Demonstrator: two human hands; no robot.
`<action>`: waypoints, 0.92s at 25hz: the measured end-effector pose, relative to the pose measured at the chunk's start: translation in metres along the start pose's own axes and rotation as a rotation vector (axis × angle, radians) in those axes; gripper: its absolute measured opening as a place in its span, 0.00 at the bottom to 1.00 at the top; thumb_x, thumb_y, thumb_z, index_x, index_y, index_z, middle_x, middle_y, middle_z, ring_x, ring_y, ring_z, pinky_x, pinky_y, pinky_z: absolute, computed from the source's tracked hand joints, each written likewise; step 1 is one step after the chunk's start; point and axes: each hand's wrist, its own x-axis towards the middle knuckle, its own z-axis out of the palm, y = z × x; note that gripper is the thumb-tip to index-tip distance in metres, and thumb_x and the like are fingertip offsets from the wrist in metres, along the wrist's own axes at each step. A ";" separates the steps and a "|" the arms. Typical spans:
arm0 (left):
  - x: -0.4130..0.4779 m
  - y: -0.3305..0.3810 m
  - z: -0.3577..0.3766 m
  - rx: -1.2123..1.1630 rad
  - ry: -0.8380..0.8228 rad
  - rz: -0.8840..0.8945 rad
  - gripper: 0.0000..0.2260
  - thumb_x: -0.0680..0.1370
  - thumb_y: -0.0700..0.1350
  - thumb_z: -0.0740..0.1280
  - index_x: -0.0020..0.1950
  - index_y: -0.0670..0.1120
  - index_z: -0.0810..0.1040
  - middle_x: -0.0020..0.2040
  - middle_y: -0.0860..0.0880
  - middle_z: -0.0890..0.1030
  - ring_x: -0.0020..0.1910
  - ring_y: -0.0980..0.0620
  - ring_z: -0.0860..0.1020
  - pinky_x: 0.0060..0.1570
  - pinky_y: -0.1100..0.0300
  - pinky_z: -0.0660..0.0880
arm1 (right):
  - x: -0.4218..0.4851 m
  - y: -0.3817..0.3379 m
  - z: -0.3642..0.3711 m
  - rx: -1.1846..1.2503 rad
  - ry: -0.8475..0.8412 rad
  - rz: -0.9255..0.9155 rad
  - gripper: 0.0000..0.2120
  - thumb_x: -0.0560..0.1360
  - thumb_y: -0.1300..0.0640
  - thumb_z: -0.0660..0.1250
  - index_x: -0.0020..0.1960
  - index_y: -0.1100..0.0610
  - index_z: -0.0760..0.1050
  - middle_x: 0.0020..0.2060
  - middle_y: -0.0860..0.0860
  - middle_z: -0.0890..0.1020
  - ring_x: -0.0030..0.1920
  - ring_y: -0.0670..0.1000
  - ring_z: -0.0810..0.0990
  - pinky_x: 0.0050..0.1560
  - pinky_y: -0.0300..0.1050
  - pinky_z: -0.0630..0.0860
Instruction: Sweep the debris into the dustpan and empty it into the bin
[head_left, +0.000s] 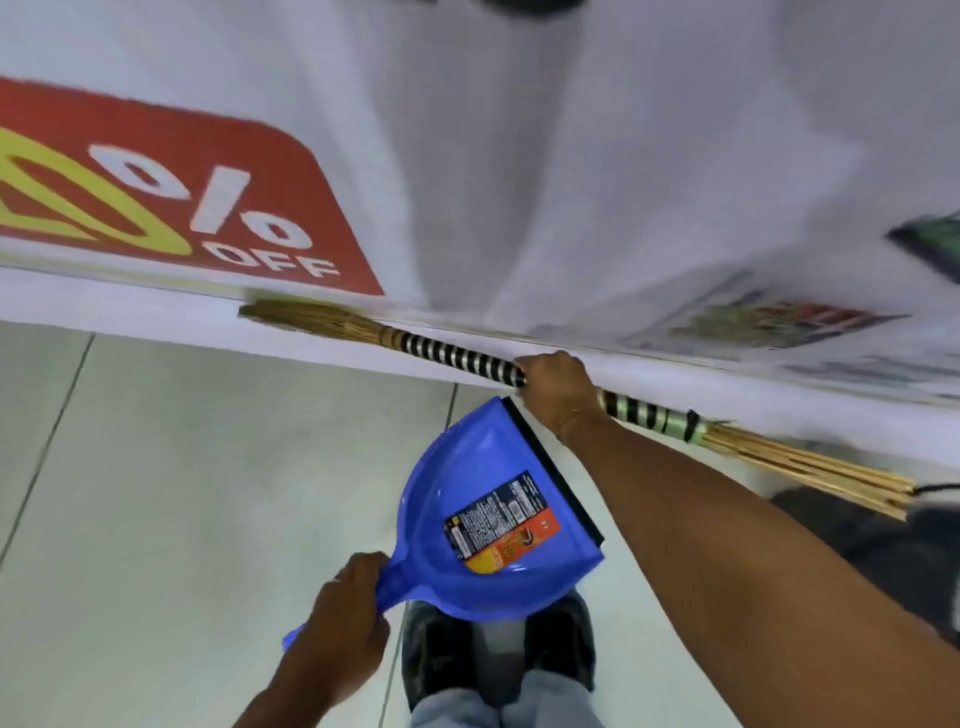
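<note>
Gripping the broom (457, 358) at the striped, taped part of its shaft, the right hand (558, 387) has its fingers (524, 376) clamped around the wrap. The broom lies almost level along the base of a white printed banner (571, 182), with a bundled brown end at the far left and splayed pale sticks at the right. Which end is the sweeping end cannot be told with certainty.

The left hand (345, 618) holds the blue dustpan (493, 525) by its handle, fingers closed around it. The pan is raised off the floor (182, 493), above the person's shoes (498, 654), its black rubber lip turned toward the right forearm. A printed label is stuck inside the tray. No debris shows in the pan or on the visible tiles, and no bin is in view.

Assessment of handling: the broom appears light and stiff along the taped section, with a flexible, somewhat brittle stick bundle; the wrap is the soundest place to hold, as now. The dustpan looks like thin, light, smooth plastic. It is best held at the handle and kept level once loaded, or the contents may slide off the lip.

Sweeping appears not yet begun.
</note>
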 end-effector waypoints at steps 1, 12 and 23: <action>0.016 -0.008 0.009 -0.020 0.010 -0.033 0.21 0.66 0.38 0.59 0.59 0.42 0.70 0.47 0.50 0.73 0.49 0.44 0.77 0.45 0.60 0.68 | 0.024 -0.002 0.018 -0.007 0.006 -0.001 0.16 0.76 0.63 0.60 0.63 0.58 0.75 0.56 0.61 0.80 0.58 0.61 0.77 0.56 0.48 0.74; 0.046 -0.001 0.056 -0.122 0.030 -0.131 0.17 0.70 0.40 0.63 0.58 0.42 0.70 0.50 0.47 0.72 0.52 0.40 0.75 0.46 0.55 0.69 | 0.006 0.044 0.102 0.282 0.113 0.226 0.22 0.75 0.69 0.57 0.64 0.55 0.77 0.60 0.56 0.82 0.61 0.56 0.79 0.62 0.43 0.73; 0.049 0.163 0.118 -0.516 0.216 -0.416 0.17 0.70 0.33 0.70 0.56 0.36 0.69 0.55 0.37 0.74 0.53 0.36 0.75 0.50 0.48 0.72 | -0.194 0.102 0.117 0.578 0.110 0.612 0.18 0.78 0.66 0.58 0.66 0.59 0.74 0.65 0.54 0.77 0.66 0.54 0.74 0.68 0.43 0.67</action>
